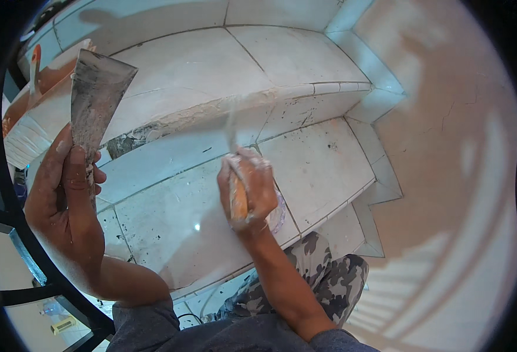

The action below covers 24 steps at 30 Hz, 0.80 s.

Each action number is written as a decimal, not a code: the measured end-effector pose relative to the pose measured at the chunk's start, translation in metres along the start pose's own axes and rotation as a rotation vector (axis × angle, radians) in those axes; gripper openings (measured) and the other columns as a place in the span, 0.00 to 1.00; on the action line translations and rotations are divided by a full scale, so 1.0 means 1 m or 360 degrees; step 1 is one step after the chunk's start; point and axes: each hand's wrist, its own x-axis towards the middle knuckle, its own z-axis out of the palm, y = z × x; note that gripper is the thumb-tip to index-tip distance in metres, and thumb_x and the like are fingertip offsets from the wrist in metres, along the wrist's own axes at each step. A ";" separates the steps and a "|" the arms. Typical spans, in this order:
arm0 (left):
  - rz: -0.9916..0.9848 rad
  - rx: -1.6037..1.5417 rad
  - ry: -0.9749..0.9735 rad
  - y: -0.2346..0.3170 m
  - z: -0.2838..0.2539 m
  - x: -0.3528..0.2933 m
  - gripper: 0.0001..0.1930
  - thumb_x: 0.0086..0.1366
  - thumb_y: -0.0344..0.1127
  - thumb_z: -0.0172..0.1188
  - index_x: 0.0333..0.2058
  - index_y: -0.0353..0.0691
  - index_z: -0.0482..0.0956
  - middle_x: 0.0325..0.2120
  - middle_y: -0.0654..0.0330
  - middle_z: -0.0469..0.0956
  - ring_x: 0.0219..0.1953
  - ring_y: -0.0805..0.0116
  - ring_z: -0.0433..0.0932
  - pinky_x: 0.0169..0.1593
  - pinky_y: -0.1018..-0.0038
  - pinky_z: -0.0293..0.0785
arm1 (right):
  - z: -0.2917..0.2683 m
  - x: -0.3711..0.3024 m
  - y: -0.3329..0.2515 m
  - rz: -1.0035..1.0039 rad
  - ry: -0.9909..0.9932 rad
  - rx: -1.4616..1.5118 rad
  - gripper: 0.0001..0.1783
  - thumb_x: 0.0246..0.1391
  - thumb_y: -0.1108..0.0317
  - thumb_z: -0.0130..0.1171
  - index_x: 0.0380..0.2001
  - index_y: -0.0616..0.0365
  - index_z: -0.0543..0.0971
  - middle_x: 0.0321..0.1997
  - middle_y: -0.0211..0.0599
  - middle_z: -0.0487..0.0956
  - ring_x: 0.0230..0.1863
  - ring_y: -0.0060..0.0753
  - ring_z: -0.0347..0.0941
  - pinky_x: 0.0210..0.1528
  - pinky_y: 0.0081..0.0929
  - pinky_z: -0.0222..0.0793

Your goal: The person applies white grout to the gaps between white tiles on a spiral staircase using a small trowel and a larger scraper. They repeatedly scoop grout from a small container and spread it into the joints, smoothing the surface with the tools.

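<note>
I saw glossy white-tiled stairs (176,64), the upper step's edge coated in rough, pale mortar (191,115). Near its left end, my left hand (65,193) had fingers clamped on a flared, grey-smeared metal scraper (99,91), blade pointing away, axis leaning right. My right hand (251,185) clamped a slim orange-handled tool (238,198), its blurred blade aimed lengthwise toward the mortar.

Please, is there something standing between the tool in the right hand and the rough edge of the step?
Nothing visible: the tool points from the right hand toward the rough edge, its far end blurred. The left hand, holding a wide scraper, is well off to the left.
</note>
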 end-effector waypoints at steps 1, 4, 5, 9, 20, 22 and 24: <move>-0.0019 -0.0010 0.0017 -0.001 0.000 -0.001 0.14 0.71 0.33 0.56 0.52 0.36 0.80 0.30 0.53 0.84 0.26 0.75 0.79 0.27 0.81 0.72 | 0.002 -0.002 -0.005 -0.0021 -0.0002 0.0029 0.17 0.47 0.80 0.69 0.42 0.66 0.79 0.43 0.51 0.80 0.42 0.44 0.80 0.42 0.32 0.79; -0.0015 -0.0008 0.0035 -0.001 -0.003 0.000 0.14 0.71 0.33 0.56 0.52 0.35 0.80 0.30 0.53 0.84 0.26 0.75 0.79 0.27 0.81 0.72 | -0.008 0.000 -0.009 0.0110 -0.0061 -0.0078 0.12 0.48 0.82 0.67 0.38 0.67 0.79 0.41 0.51 0.81 0.42 0.46 0.80 0.42 0.35 0.78; -0.0009 -0.0009 0.0037 0.000 -0.002 0.000 0.14 0.71 0.33 0.56 0.52 0.35 0.80 0.31 0.53 0.84 0.26 0.75 0.79 0.27 0.81 0.72 | -0.013 0.003 -0.002 0.0112 -0.0006 -0.0108 0.11 0.48 0.84 0.65 0.37 0.67 0.79 0.40 0.50 0.81 0.42 0.47 0.80 0.42 0.36 0.78; -0.0032 0.0017 0.0033 0.007 0.000 0.002 0.14 0.71 0.33 0.57 0.51 0.34 0.80 0.30 0.53 0.84 0.26 0.74 0.80 0.26 0.80 0.73 | -0.016 0.015 0.028 0.0038 0.0170 -0.0116 0.10 0.50 0.85 0.63 0.37 0.68 0.80 0.39 0.49 0.82 0.43 0.47 0.80 0.43 0.36 0.77; -0.0006 -0.0005 0.0038 0.003 0.004 0.000 0.14 0.70 0.34 0.58 0.51 0.36 0.81 0.30 0.53 0.84 0.26 0.75 0.81 0.26 0.81 0.74 | 0.007 -0.001 -0.009 0.0038 0.0086 0.0072 0.11 0.49 0.81 0.67 0.37 0.69 0.81 0.36 0.49 0.82 0.40 0.47 0.81 0.43 0.35 0.78; -0.0004 -0.0002 0.0040 0.004 0.003 0.000 0.14 0.70 0.34 0.58 0.51 0.36 0.81 0.30 0.53 0.84 0.26 0.75 0.81 0.26 0.80 0.74 | 0.012 -0.007 -0.019 -0.0006 0.0042 0.0117 0.12 0.48 0.80 0.69 0.37 0.68 0.81 0.37 0.49 0.83 0.40 0.47 0.82 0.43 0.35 0.79; -0.0009 0.0000 0.0055 0.002 -0.002 0.000 0.14 0.70 0.33 0.58 0.51 0.36 0.81 0.30 0.53 0.84 0.26 0.75 0.81 0.26 0.80 0.74 | 0.011 -0.015 -0.031 0.0007 -0.0052 0.0231 0.12 0.48 0.80 0.69 0.37 0.68 0.81 0.37 0.49 0.83 0.40 0.47 0.82 0.43 0.35 0.79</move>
